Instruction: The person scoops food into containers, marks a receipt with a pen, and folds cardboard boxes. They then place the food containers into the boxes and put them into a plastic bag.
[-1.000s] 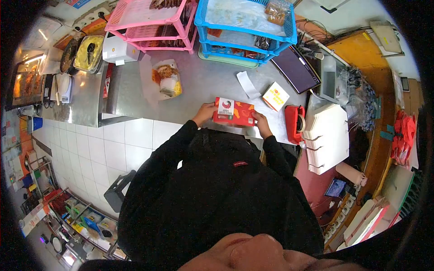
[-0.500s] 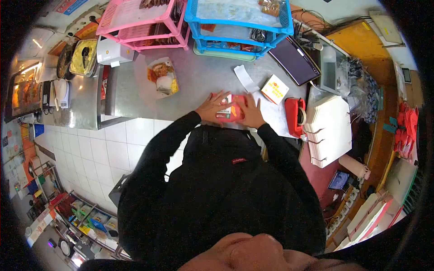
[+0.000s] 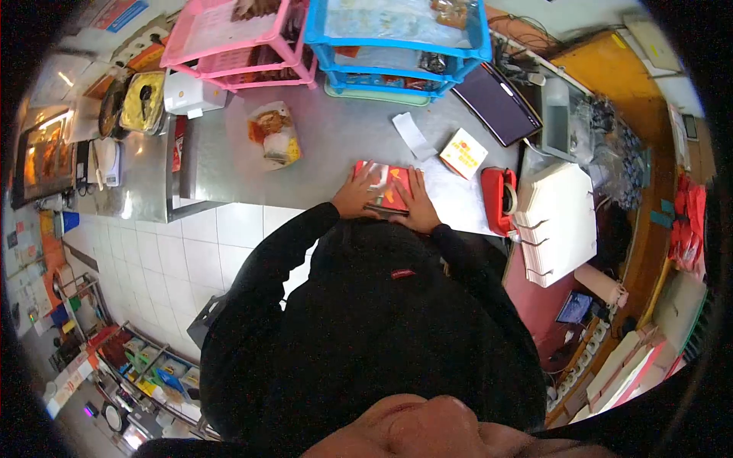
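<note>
A red box with yellow and white print (image 3: 391,183) lies at the front edge of the metal counter (image 3: 328,130), close to my body. My left hand (image 3: 356,195) rests on its left side with the fingers spread over the edge and top. On its right side lies my right hand (image 3: 417,204), its fingers also apart and reaching onto the top. A white box with yellow and red print (image 3: 463,153) and a white paper slip (image 3: 414,136) are to the right of the red box. Packed food in a clear wrapper (image 3: 275,136) sits to the left.
Pink (image 3: 229,57) and blue (image 3: 397,46) tiered racks stand at the back. On the right are a dark tablet (image 3: 500,103), a red tape dispenser (image 3: 496,200) and stacked white cartons (image 3: 556,221). A yellow food tray (image 3: 142,102) is at the left.
The red box has turned slightly and now shows more of its top. My left hand has moved left and down, and my right hand has shifted down along the box.
</note>
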The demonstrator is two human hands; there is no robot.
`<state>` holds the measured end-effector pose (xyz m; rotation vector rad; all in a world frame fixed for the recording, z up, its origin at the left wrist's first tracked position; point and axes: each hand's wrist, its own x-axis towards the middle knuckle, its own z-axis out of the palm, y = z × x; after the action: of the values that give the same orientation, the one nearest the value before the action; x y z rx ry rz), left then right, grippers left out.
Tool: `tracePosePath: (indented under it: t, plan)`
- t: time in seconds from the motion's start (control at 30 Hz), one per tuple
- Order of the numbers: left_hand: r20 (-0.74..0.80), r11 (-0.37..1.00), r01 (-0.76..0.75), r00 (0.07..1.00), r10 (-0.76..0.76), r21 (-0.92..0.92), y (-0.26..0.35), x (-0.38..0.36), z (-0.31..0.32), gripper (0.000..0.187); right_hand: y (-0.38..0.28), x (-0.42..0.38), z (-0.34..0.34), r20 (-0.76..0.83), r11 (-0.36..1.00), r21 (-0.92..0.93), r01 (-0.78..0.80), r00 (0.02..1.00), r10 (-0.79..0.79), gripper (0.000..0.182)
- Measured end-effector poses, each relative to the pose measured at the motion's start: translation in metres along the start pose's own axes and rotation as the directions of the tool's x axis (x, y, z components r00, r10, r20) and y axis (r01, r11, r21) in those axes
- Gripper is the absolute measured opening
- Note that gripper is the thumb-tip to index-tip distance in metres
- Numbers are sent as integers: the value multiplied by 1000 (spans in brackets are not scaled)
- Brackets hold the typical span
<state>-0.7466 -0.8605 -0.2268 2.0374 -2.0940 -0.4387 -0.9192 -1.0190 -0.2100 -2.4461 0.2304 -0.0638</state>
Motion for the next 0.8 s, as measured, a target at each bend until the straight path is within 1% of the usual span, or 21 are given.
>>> tracePosePath:
  t: [0.03, 0.07, 0.13, 0.17, 0.2, 0.23, 0.27, 0.3, 0.33, 0.37, 0.4, 0.43, 0.47, 0.5, 0.53, 0.57, 0.6, 0.63, 0.67, 0.73, 0.8]
  plan:
    - [-131, 997, 83, 988, -82, 5, 4, 4, 3, 91, 6, -2, 8, 7, 995, -95, -10, 1000, 10, 92]
    - [-130, 998, 67, 989, -66, 4, 7, 11, 6, 91, 13, -3, 14, -1, 995, -100, -24, 1000, 24, 92]
    - [-10, 972, 234, 972, -234, -25, 15, 22, -5, 105, 17, -2, 17, -68, 995, -84, 51, 996, -57, 87]
    - [-2, 977, 210, 978, -210, -21, 15, 28, -11, 105, 19, -3, 18, -95, 993, -94, 69, 992, -78, 87]
    - [-7, 975, 209, 978, -210, -79, 13, 36, -15, 107, 20, -4, 19, -110, 994, -102, 45, 992, -56, 87]
    - [-17, 969, 201, 978, -206, -143, 12, 46, -12, 109, 23, -5, 17, -108, 997, -36, 63, 992, -67, 86]
    - [-27, 974, 163, 985, -169, -155, 13, 52, -9, 109, 28, -9, 11, -106, 997, 22, 78, 992, -76, 84]
    - [-58, 977, 155, 985, -165, -143, 8, 52, 2, 111, 20, -16, -6, -135, 1000, 24, 16, 991, -12, 63]
    - [-86, 980, 149, 983, -161, -130, 5, 53, 9, 113, 35, -29, -17, -150, 1000, 2, -13, 989, 13, 63]
    - [-86, 983, 117, 988, -130, -139, 5, 54, 8, 113, 57, -48, -23, -153, 964, 158, -212, 960, 236, 48]
    - [-27, 984, 148, 988, -151, -102, 5, 52, 5, 117, 73, -66, -30, -123, 867, 315, -387, 889, 441, 34]
    - [28, 981, 183, 983, -181, -60, 7, 54, 2, 121, 72, -77, -56, -573, 913, 207, -350, 713, 404, 9]
    - [25, 983, 172, 985, -171, -64, 9, 58, -3, 121, 83, -93, -86, -671, 825, 289, -485, 512, 536, 11]
    - [139, 974, 221, 967, -213, -45, 11, 62, -7, 124, 100, -114, -106, -743, 711, 224, -667, 355, 567, 18]
    - [251, 964, 267, 934, -254, -17, 12, 65, -10, 127, 134, -141, -115, -718, 688, 320, -651, 307, 625, 18]
    - [251, 966, 257, 936, -246, -14, 13, 67, -10, 127, 133, -155, -131, -756, 704, 167, -690, 369, 541, 16]
    - [276, 958, 286, 922, -269, -21, 14, 70, -8, 128, 131, -161, -145, -281, 353, 675, -648, 216, 935, 25]
    - [301, 949, 315, 908, -293, -28, 15, 73, -7, 129, 135, -168, -150, -151, 279, 778, -562, 263, 953, 29]
    - [301, 952, 305, 910, -284, -24, 17, 76, -7, 129, 138, -172, -153, -27, 188, 861, -473, 326, 945, 34]
    - [341, 946, 321, 895, -286, -49, 20, 82, -7, 131, 142, -167, -157, -22, 177, 852, -493, 304, 952, 30]
    - [321, 950, 305, 908, -268, -72, 25, 85, -5, 131, 137, -164, -155, -11, 159, 844, -513, 279, 960, 26]
